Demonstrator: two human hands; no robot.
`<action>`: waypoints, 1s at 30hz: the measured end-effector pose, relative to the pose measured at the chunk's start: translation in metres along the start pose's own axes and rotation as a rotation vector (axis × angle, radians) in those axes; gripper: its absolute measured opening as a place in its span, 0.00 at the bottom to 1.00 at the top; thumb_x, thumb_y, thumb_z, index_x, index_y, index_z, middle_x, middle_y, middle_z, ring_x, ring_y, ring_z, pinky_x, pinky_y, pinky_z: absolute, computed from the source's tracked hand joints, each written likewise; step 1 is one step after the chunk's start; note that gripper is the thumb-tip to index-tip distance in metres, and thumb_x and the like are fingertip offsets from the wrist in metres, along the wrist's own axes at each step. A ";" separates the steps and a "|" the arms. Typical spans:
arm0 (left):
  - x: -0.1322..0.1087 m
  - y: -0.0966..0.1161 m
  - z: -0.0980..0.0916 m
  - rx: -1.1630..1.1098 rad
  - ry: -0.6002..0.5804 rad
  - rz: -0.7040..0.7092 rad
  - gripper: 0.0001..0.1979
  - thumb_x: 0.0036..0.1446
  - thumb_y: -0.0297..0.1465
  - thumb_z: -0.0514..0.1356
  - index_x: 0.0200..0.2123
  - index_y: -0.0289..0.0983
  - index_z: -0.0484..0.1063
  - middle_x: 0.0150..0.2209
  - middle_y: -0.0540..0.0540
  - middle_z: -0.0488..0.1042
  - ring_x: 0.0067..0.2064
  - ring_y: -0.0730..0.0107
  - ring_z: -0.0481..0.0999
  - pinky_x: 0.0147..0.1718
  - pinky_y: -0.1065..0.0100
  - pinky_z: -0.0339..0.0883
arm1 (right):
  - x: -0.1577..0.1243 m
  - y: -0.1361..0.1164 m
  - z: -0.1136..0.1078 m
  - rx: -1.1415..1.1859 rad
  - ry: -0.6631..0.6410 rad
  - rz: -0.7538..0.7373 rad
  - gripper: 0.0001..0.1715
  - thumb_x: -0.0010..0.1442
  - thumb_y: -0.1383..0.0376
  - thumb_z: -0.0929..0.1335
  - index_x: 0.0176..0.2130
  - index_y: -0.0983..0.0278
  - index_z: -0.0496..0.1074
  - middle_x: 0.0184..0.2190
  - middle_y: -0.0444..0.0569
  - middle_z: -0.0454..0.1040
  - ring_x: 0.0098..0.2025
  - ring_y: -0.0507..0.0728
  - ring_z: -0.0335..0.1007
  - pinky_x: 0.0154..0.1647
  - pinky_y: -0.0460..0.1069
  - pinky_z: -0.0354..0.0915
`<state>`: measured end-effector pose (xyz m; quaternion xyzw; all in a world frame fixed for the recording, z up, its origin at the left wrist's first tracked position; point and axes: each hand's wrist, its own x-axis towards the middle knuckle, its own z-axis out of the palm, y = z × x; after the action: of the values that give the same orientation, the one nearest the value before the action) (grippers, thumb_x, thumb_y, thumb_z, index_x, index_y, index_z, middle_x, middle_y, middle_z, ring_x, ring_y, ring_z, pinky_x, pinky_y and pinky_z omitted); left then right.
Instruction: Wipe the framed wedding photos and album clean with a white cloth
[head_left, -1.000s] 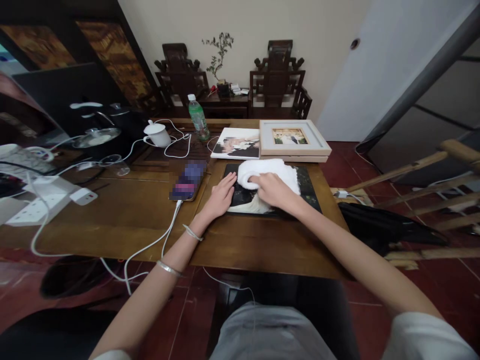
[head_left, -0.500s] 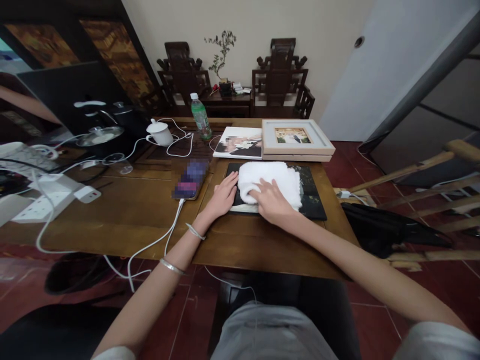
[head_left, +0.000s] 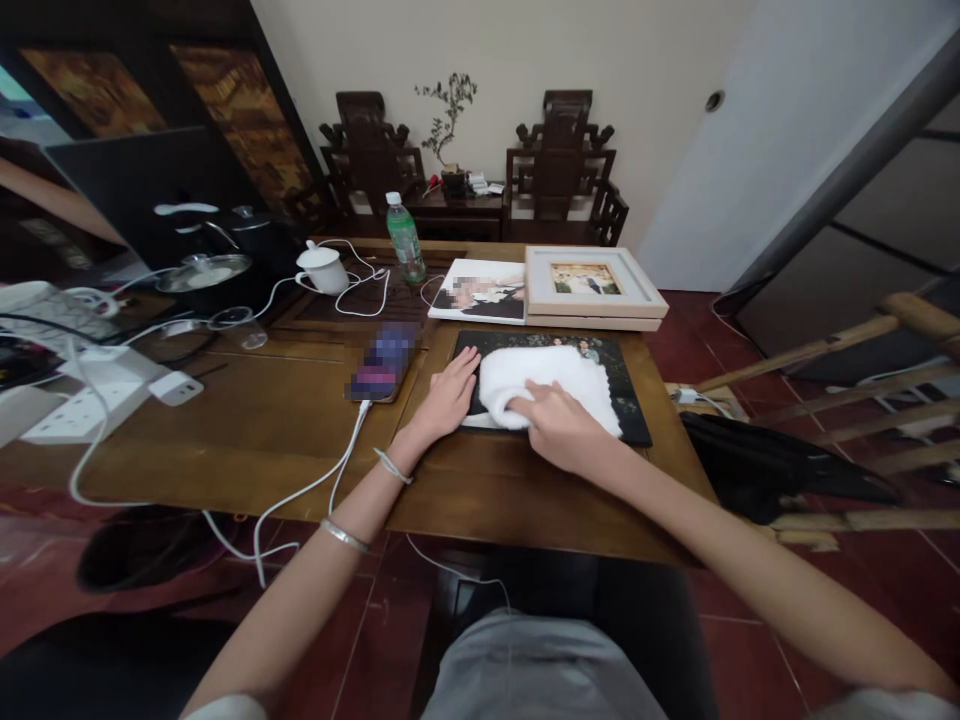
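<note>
A dark photo panel (head_left: 630, 400) lies flat near the table's front edge, with small figures printed near its far side. Over its middle is a folded white towel (head_left: 551, 375). My right hand (head_left: 566, 425) presses on the towel's near part, its fingers curled into the cloth. My left hand (head_left: 450, 390) lies flat on the panel's left edge, fingers stretched out and holding nothing. The towel hides much of the panel's picture.
Beyond the panel are a white-edged photo print (head_left: 480, 290) and stacked picture frames (head_left: 596, 285). Left of my hands lies a charging phone (head_left: 384, 362). Farther off stand a green bottle (head_left: 406, 240), a lidded white cup (head_left: 322, 268) and a power strip (head_left: 86, 410) with cables.
My right hand has moved the towel slightly right and toward me, uncovering figures near the panel's far edge. The left hand has stayed at the panel's left edge.
</note>
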<state>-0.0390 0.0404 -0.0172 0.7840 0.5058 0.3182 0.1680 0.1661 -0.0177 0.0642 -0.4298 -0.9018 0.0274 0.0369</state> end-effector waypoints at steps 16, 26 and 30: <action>-0.003 0.018 -0.014 -0.157 0.187 0.011 0.29 0.67 0.43 0.36 0.63 0.34 0.56 0.64 0.41 0.56 0.67 0.66 0.50 0.64 0.59 0.45 | 0.004 -0.011 0.019 0.046 -0.018 -0.350 0.28 0.53 0.81 0.58 0.47 0.64 0.73 0.58 0.53 0.65 0.65 0.65 0.47 0.61 0.68 0.44; -0.001 0.006 -0.002 0.028 0.009 -0.020 0.24 0.65 0.37 0.44 0.60 0.31 0.59 0.64 0.36 0.56 0.66 0.61 0.51 0.62 0.52 0.48 | -0.033 0.026 -0.017 0.115 -0.046 -0.150 0.26 0.47 0.81 0.58 0.39 0.64 0.74 0.43 0.56 0.74 0.47 0.60 0.70 0.49 0.54 0.61; -0.001 0.003 -0.001 0.053 0.005 -0.019 0.23 0.65 0.35 0.44 0.59 0.32 0.60 0.64 0.37 0.56 0.66 0.61 0.52 0.62 0.51 0.49 | -0.007 0.050 -0.009 -0.043 0.037 0.027 0.26 0.48 0.79 0.58 0.44 0.67 0.72 0.43 0.61 0.73 0.44 0.63 0.70 0.46 0.54 0.61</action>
<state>-0.0378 0.0379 -0.0149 0.7825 0.5221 0.3048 0.1488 0.2097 0.0083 0.0689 -0.4429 -0.8955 0.0009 0.0439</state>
